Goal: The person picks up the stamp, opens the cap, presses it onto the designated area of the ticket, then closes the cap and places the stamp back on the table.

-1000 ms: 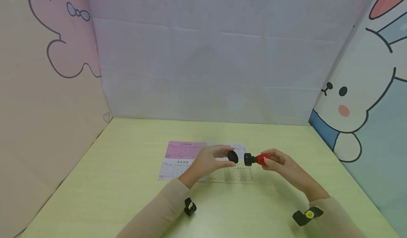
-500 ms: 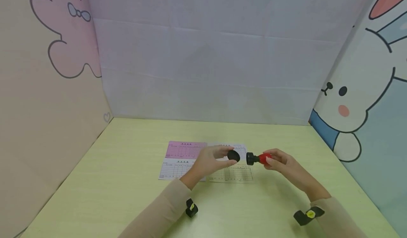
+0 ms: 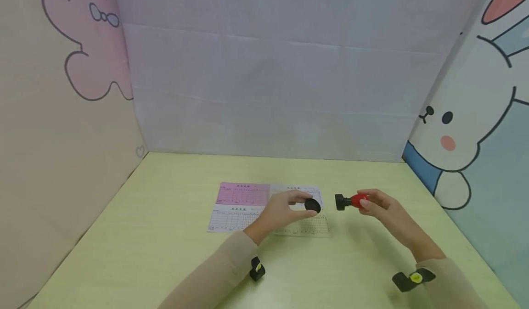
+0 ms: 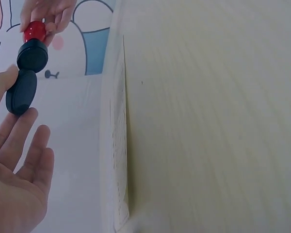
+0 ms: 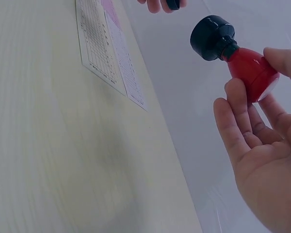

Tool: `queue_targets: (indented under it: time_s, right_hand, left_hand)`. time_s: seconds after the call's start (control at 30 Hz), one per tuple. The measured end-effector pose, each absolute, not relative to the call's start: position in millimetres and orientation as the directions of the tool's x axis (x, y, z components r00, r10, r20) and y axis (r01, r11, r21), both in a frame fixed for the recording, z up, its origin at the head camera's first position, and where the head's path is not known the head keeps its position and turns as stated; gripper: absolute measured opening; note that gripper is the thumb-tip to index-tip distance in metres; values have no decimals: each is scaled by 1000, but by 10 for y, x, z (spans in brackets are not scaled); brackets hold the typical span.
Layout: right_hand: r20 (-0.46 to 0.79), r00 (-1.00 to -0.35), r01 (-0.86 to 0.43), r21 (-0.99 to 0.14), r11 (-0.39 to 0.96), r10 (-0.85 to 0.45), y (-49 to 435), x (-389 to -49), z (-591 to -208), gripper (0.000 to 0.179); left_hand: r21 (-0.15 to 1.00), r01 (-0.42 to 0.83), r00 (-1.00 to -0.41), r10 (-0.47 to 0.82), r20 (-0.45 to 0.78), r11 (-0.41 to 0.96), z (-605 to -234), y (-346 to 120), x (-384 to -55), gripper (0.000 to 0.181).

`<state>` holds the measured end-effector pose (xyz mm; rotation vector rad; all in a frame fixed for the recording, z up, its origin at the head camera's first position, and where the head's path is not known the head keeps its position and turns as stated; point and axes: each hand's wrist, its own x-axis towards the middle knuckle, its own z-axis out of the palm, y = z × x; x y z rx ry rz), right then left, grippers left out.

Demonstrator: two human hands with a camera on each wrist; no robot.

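A round black cap [image 3: 312,205] is pinched between the thumb and fingertips of my left hand [image 3: 283,209], above the printed forms. My right hand [image 3: 382,206] grips a hand stamp [image 3: 358,200] by its glossy red handle. The stamp lies sideways in the air, its wide black head [image 5: 211,38] pointing left toward the cap. A gap separates cap and stamp head in the head view. From the left wrist, the cap [image 4: 22,92] overlaps the stamp head [image 4: 33,56]. Both things are held up over the table.
Several printed forms lie together mid-table: a pink one [image 3: 243,194], a white one [image 3: 230,218] in front of it and a yellowish one [image 3: 303,227] partly under the left hand. The pale yellow table [image 3: 144,240] ends at a back wall [image 3: 268,93] and patterned side walls.
Both hands have shifted to the right, the right hand farther, so the gap between cap and stamp head has widened. The cap has turned to show more of its flat face.
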<state>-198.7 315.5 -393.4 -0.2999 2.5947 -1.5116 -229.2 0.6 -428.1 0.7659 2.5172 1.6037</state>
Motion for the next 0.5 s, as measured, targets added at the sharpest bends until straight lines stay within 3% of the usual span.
queue_targets:
  time_s: [0.5]
  right_hand:
    - [-3, -987, -84, -841, 534, -159, 3332, -2013, -3924, 57]
  left_hand:
    - [869, 320, -874, 471, 117, 378, -4367, 395, -2295, 47]
